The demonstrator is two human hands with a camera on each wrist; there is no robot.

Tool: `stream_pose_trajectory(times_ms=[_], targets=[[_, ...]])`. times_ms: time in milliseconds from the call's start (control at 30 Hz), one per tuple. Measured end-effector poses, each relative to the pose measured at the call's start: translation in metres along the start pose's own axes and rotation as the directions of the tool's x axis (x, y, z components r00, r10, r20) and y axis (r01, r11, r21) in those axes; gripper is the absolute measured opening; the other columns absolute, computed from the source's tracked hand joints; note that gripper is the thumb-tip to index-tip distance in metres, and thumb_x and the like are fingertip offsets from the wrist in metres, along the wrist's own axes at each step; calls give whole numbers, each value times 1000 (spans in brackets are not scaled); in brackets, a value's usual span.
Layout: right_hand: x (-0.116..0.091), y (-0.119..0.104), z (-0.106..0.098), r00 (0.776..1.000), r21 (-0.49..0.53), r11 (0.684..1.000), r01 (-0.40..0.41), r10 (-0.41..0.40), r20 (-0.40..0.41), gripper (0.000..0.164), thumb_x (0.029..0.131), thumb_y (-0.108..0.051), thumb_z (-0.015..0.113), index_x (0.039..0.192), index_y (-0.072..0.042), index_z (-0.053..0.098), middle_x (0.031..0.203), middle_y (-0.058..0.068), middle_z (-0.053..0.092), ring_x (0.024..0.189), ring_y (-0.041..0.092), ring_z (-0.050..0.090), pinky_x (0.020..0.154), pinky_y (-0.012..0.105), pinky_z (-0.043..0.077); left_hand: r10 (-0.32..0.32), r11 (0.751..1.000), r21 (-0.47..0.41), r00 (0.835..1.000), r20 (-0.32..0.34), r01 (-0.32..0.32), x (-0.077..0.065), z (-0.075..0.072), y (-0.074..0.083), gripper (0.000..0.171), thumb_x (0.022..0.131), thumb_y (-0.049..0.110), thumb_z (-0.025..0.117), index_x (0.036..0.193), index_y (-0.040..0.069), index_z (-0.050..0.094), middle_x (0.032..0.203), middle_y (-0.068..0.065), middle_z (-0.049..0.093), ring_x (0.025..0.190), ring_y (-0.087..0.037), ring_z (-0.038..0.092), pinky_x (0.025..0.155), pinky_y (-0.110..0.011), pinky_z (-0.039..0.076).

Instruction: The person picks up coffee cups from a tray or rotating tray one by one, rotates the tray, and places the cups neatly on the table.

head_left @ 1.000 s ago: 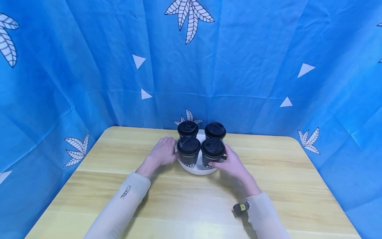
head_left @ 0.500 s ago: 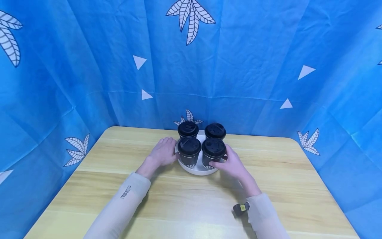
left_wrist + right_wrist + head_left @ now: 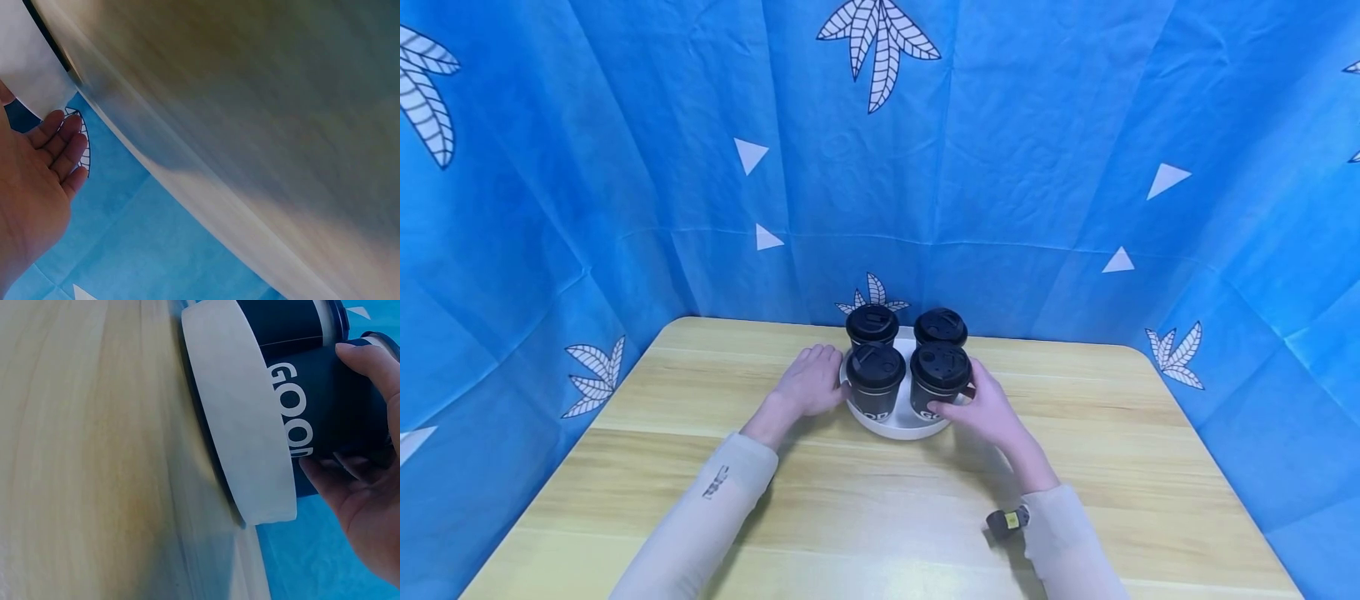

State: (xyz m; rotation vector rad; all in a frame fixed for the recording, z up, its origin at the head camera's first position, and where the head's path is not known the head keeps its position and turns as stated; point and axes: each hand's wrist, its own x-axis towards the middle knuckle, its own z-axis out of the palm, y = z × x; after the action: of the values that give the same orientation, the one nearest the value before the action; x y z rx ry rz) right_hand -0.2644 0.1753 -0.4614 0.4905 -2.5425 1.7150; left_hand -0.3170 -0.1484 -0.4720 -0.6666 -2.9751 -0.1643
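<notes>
Several black paper coffee cups with black lids stand upright in a round white tray (image 3: 901, 432) near the table's far edge. My right hand (image 3: 988, 408) grips the front right cup (image 3: 927, 398), thumb on the near side and fingers round the right. In the right wrist view, that cup's white lettering (image 3: 291, 403) shows above the tray wall, which hides its base. My left hand (image 3: 808, 383) holds the tray's left side, fingers loosely bent against it, beside the front left cup (image 3: 874, 398). The back left cup (image 3: 872, 323) and back right cup (image 3: 940, 327) are partly hidden.
The light wooden table (image 3: 865, 517) has rounded far corners. A blue patterned curtain (image 3: 1037, 167) hangs behind it and on both sides. A small black device with a yellow label (image 3: 1009, 522) sits at my right cuff.
The front right cup has risen slightly and shifted a little right with my right hand. My left hand, the tray and the other cups look unmoved.
</notes>
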Motion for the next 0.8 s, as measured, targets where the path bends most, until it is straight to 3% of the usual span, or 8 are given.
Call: stream_pose_trajectory(times_ms=[800], targets=[[-4, -16, -18, 993, -88, 992, 90, -96, -66, 82, 77, -13, 91, 146, -4, 49, 140, 18, 60, 130, 36, 57, 108, 54, 49, 29, 1000, 6, 999, -22, -29, -1, 0, -1, 44, 91, 41, 62, 113, 3, 57, 105, -10, 56, 102, -30, 51, 100, -46, 43]])
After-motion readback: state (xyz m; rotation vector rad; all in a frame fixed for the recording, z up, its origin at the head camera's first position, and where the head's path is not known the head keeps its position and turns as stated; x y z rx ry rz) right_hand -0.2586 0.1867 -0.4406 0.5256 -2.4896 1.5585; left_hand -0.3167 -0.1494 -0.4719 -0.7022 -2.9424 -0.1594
